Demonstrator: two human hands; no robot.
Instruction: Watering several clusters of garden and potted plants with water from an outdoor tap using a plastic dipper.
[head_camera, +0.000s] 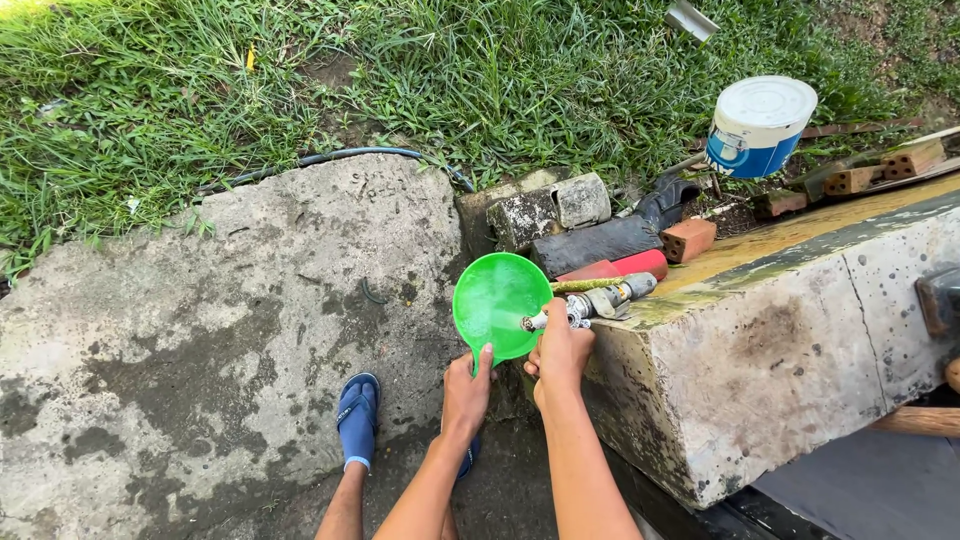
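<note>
2 hands busy: my left hand grips green bowl by its rim, tilted; right hand clenched on metal hose nozzle aimed into it, just beside concrete slab. Blue sandal below; white bucket on grass.

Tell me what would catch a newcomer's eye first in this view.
The bright green plastic funnel at centre, held at its rim by the left hand, stands out. The right hand grips a metal hose nozzle beside it, at the mossy concrete block. A white-lidded blue bucket sits upper right.
</note>
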